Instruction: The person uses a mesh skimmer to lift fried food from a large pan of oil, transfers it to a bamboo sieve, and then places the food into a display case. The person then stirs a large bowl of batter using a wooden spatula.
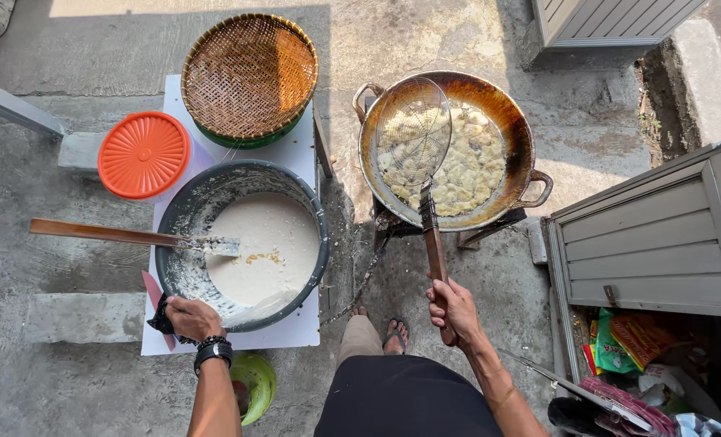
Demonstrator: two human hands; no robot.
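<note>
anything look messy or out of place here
A little. Batter is smeared up the inner wall of the grey basin, and the wooden spatula lies across its rim, handle jutting well past the white table. The wok looks scorched but sits level.

Bare ground between batter bowl (184, 217) and wok (516, 129) (skimmer (414, 133) covers its left half).
</note>
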